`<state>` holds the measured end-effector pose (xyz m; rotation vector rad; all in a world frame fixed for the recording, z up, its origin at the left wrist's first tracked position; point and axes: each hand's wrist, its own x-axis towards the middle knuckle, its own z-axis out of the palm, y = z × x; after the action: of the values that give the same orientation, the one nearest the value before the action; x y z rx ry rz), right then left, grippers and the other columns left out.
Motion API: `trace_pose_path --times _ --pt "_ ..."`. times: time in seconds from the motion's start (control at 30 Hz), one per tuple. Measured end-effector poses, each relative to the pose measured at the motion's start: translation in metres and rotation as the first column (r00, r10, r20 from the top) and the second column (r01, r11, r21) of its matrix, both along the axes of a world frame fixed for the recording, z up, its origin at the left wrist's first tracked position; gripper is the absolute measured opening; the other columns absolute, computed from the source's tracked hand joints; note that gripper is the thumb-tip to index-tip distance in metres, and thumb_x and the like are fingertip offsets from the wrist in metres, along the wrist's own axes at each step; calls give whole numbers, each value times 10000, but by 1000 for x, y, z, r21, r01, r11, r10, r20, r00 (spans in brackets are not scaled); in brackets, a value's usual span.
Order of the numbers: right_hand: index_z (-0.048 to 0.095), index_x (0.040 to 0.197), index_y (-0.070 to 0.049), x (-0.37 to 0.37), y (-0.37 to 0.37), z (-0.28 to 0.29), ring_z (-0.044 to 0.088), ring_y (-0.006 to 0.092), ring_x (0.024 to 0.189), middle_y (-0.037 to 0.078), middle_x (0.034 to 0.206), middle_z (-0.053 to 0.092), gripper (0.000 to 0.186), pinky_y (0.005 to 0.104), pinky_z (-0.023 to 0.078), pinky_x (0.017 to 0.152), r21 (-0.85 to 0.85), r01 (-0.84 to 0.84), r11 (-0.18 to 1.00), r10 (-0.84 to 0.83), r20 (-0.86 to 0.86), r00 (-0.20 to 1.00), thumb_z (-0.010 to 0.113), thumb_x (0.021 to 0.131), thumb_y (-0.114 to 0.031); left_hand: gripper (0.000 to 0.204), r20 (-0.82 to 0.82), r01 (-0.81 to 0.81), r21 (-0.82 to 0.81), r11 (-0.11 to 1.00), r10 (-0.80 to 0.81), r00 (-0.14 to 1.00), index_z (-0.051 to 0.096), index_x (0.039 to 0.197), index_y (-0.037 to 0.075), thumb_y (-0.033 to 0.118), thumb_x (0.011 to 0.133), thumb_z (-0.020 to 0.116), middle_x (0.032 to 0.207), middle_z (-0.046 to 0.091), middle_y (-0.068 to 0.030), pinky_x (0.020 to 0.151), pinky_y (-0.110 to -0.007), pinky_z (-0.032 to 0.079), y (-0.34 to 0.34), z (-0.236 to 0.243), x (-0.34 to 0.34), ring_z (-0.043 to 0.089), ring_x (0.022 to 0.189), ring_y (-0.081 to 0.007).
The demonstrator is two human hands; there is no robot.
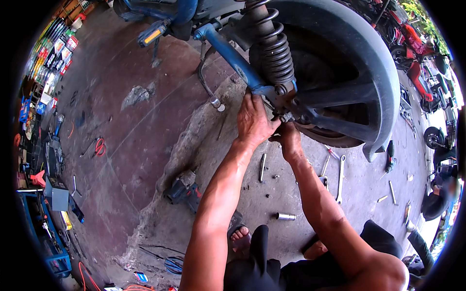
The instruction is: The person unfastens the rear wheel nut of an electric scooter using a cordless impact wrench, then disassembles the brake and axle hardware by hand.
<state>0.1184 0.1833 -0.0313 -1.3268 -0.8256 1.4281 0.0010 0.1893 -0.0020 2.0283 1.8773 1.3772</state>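
Observation:
Both my hands are at the rear axle of a motorcycle, where the blue swingarm (238,65) meets the wheel (335,97). My left hand (255,121) is closed, its fingers reaching up against the end of the swingarm and its thumb by the axle nut (287,117). Just below the nut, my right hand (291,138) is closed too, with its fingertips mostly hidden. What either hand grips is too small or covered to make out. A black coil shock absorber (277,51) rises above them to the swingarm's end.
On the concrete below lie a cordless impact wrench (184,189), a socket (285,216), a combination wrench (341,179), a short metal bar (262,168) and several small nuts. Red-handled scissors (100,147) lie at left. Shelves of goods (53,63) stand far left; motorcycles (420,82) stand at right.

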Motion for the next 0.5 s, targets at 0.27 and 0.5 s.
trace_pose_path --times 0.27,0.5 --pt "605 796 14 8 6 4 555 150 510 81 638 587 320 287 430 402 -109 -106 988 117 94 989 427 906 -229 959 9 9 -6 1000 -9 1000 247 1290 -75 298 608 808 1161 407 -289 885 -462 433 0 -2 -3 474 1044 -433" --pt "579 823 -16 18 13 -3 568 177 599 90 695 562 336 316 494 531 -178 -220 959 236 70 969 430 889 -310 948 19 18 -11 1000 -18 1000 252 1282 -74 292 608 810 1169 400 -297 883 -463 434 2 0 -1 474 1047 -434"
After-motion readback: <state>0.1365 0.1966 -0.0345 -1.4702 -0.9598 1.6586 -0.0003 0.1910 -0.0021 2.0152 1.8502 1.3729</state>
